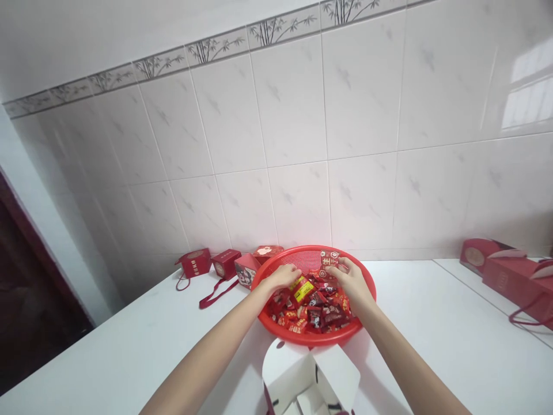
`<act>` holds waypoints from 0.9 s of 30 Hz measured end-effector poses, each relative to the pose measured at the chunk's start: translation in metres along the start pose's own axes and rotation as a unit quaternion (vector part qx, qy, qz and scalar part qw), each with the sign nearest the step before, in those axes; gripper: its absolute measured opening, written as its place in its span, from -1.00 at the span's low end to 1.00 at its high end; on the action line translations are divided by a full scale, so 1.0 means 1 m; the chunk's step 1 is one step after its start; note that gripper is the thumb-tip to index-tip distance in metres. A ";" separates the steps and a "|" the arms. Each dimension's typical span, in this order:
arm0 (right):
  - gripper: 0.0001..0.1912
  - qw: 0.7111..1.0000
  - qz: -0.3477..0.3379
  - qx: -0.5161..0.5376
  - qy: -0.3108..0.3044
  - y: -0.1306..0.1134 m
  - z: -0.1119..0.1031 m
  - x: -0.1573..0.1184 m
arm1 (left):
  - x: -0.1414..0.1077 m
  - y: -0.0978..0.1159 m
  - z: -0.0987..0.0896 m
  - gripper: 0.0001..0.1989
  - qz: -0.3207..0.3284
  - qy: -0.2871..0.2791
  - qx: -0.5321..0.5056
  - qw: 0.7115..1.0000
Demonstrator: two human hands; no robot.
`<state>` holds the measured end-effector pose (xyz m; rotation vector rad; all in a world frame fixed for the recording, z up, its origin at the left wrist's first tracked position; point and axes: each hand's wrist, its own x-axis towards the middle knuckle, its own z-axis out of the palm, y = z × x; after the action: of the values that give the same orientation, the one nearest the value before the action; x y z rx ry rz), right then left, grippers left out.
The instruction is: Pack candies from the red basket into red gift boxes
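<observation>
A red plastic basket [367, 300] holds a heap of small wrapped sweets [332, 314], mostly red and dark brown. Inside its left part, my left hand [283, 278] has its fingers closed at the upper edge of a yellow and red snack packet [302, 290]. Over the basket's right side, my right hand [352, 282] pinches a red packet with pale print [325, 260], held upright near the back rim. Directly in front of the basket stands an open gift box [287, 366], white inside with its flaps spread; its lower part is cut off by the frame.
Several closed red gift boxes [196, 263] line the wall behind left, one with a ribbon handle [218, 295] lying on the white table [181, 340]. More red boxes [503, 271] stand at the far right. A tiled wall [298, 202] rises behind the table.
</observation>
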<state>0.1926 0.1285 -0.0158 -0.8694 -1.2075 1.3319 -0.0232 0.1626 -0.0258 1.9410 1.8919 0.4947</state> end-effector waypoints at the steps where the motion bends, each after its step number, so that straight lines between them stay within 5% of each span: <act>1: -0.67 1.000 0.016 0.021 0.005 -0.002 0.000 -0.001 | -0.002 0.001 0.000 -0.72 -0.016 -0.004 0.019 1.000; 7: -0.73 0.998 0.039 0.050 0.015 -0.004 -0.001 -0.003 | -0.015 0.010 -0.004 -0.76 -0.052 -0.080 0.101 0.990; 10: -0.69 0.997 0.039 0.056 0.023 -0.003 0.000 -0.001 | -0.016 0.014 -0.005 -0.95 -0.055 -0.084 0.143 0.985; 15: -0.72 0.997 0.041 0.059 0.037 -0.004 0.000 0.000 | 0.000 0.022 -0.004 -0.19 -0.034 -0.082 0.182 0.979; 17: -0.71 0.996 0.040 0.062 0.044 -0.004 0.000 -0.001 | 0.010 0.025 0.000 -0.06 0.007 -0.080 0.176 0.981; 22: -0.67 0.995 0.028 0.078 0.064 -0.002 -0.002 0.000 | 0.029 0.022 0.013 -0.31 0.094 -0.113 0.118 0.982; 27: -0.63 0.993 0.027 0.093 0.073 -0.001 -0.002 0.002 | 0.037 0.006 0.018 -0.55 0.096 -0.121 0.047 0.987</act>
<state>0.1946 0.1312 -0.0150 -0.8549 -0.9374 1.3749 -0.0074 0.1990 -0.0392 2.1477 1.6133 0.2144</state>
